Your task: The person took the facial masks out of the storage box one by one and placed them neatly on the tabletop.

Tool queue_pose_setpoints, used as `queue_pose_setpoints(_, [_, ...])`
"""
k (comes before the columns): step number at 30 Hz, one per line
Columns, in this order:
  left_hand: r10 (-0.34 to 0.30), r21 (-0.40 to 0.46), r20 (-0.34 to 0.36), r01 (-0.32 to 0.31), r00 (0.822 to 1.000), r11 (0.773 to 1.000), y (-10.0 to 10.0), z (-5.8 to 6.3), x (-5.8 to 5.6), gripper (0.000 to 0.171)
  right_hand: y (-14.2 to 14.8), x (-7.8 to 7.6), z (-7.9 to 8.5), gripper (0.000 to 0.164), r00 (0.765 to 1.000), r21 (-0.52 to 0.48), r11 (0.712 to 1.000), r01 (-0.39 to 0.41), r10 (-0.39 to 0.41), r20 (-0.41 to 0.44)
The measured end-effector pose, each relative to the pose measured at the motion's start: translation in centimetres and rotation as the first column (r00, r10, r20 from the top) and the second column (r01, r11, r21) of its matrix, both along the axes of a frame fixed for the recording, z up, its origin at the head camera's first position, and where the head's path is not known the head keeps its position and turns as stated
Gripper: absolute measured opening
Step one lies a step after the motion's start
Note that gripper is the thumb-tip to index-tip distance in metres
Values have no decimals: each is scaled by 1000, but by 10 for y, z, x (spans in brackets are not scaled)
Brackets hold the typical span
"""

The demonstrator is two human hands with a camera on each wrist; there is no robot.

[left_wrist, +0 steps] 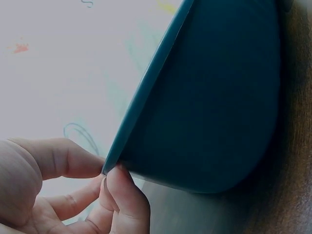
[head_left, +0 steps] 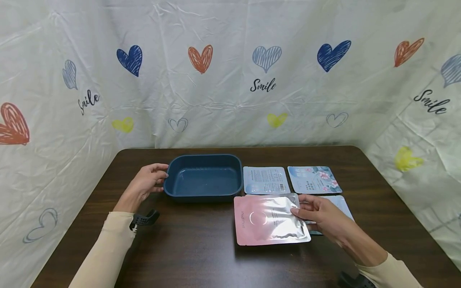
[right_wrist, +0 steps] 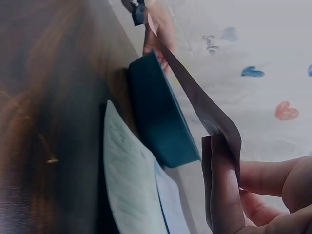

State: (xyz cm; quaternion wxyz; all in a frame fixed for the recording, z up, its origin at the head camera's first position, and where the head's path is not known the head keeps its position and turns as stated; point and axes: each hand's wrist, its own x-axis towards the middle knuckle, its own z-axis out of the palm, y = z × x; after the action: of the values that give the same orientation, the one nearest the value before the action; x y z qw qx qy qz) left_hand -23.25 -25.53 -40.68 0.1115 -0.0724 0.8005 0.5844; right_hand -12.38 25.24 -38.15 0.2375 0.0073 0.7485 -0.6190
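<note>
My left hand [head_left: 145,183] pinches the left rim of a dark blue plastic basin [head_left: 203,197] between thumb and finger. The left wrist view shows this grip on the basin's rim [left_wrist: 141,92] up close. In my right hand [head_left: 329,220] is a shiny pink and silver sheet mask packet [head_left: 255,222], held by its right edge above the table. The right wrist view shows this packet [right_wrist: 200,100] edge-on between thumb and fingers. Just behind it lie a light blue packet with printed text [head_left: 266,180] and a flowered blue packet [head_left: 313,179].
Another light blue packet [head_left: 338,204] lies partly hidden beneath my right hand. Everything rests on a dark brown wooden table [head_left: 187,244]. A white cloth [head_left: 223,24] printed with hearts hangs behind the table and along both sides.
</note>
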Motion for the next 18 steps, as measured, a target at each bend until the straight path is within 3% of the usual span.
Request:
queue_pose_setpoints(8, [3,4,1,-3,1000,1000,0,0,0,50,10,16,-10,81,1000,24,1000,14,-15,27])
queue_pose_setpoints(18, [0,-11,-9,0,1000,1000,1,1,3,47,19,28,-22,77,997,-41,998,-40,42,67])
